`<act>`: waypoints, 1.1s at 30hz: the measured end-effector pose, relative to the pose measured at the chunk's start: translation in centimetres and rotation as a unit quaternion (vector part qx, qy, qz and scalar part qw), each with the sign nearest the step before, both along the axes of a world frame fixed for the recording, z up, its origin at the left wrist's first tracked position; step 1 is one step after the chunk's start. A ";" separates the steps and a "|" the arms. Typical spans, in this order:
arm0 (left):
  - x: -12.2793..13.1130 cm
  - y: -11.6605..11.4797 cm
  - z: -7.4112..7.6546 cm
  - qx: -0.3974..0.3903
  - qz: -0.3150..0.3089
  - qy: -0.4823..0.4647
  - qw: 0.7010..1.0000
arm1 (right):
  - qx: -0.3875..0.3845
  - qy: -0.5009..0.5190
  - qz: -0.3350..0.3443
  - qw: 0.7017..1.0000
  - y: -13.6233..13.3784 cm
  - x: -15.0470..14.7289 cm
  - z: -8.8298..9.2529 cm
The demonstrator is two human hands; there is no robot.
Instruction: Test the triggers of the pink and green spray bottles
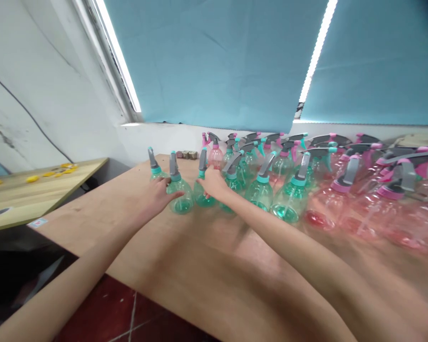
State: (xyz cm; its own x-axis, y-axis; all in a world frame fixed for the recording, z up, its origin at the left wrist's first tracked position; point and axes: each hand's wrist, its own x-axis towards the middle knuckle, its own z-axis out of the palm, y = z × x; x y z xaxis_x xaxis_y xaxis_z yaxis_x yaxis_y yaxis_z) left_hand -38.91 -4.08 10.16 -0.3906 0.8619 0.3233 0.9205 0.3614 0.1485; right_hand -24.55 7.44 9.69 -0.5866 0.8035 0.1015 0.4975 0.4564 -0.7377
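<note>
Several green spray bottles with grey triggers stand in rows on a wooden table (185,266). My left hand (159,194) reaches across the table and its fingers rest against the side of one green spray bottle (179,190). A second green bottle (154,167) stands just left of it. My right hand (213,183) is curled round a third green spray bottle (202,183) in the front row. To the right stand several pink spray bottles (345,199) with grey and pink triggers, blurred at the edge of view.
A second, lighter wooden table (28,194) with small yellow caps (32,179) stands at the left. Blue blinds (217,61) cover the window behind the bottles. Small brown blocks (187,154) lie by the wall. Red floor tiles (121,313) show below the table edge.
</note>
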 end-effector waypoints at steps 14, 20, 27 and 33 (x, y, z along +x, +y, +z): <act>-1.2 2.8 -0.4 0.015 0.016 0.002 1.000 | -0.103 -0.029 0.023 0.994 0.7 0.1 0.9; -1.4 3.1 -1.4 0.047 0.023 -0.007 0.999 | -0.119 -0.047 0.038 0.991 0.5 0.5 1.6; -1.5 3.4 -2.3 0.086 0.030 -0.011 0.996 | -0.101 -0.063 0.069 0.990 -0.2 1.3 2.2; -1.3 3.3 -3.1 0.118 0.021 -0.022 0.992 | -0.064 -0.040 0.104 0.992 -1.4 2.5 2.0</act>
State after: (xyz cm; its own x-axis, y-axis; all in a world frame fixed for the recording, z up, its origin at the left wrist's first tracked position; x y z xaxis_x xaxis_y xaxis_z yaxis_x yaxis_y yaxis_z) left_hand -40.17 -0.76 7.04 -0.4431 0.7461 0.4969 0.8960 0.3502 0.2732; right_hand -22.05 6.08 11.73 -0.7427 0.6679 -0.0473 0.4624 0.4604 -0.7578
